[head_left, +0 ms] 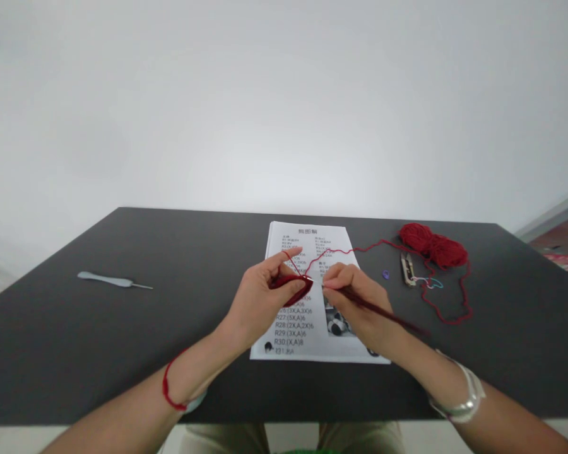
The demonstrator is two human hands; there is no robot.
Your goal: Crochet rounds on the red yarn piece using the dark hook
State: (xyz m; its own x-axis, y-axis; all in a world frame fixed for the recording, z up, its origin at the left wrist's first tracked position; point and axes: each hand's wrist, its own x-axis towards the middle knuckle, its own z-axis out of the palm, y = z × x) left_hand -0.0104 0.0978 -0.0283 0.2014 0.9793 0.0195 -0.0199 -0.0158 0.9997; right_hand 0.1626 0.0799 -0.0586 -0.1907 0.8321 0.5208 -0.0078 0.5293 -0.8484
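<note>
Between the thumb and fingers of my left hand (267, 289) is a small dark red crochet piece (301, 293). A strand of red yarn (334, 251) loops over its raised index finger and runs right to the ball. My right hand (355, 296) grips a crochet hook (383, 311) with a long dark red handle, much like a pen. The hook's thin metal tip points left and meets the top edge of the crochet piece. Whether a loop sits on the tip is too small to tell. Both hands are over a printed pattern sheet (293, 343).
A red yarn ball (433, 244) lies at the right, its strand curling on the dark table (194, 246). Near it are thread snips (408, 271), a light blue stitch marker (434, 284) and a purple one (385, 274). A grey-handled hook (106, 279) lies far left.
</note>
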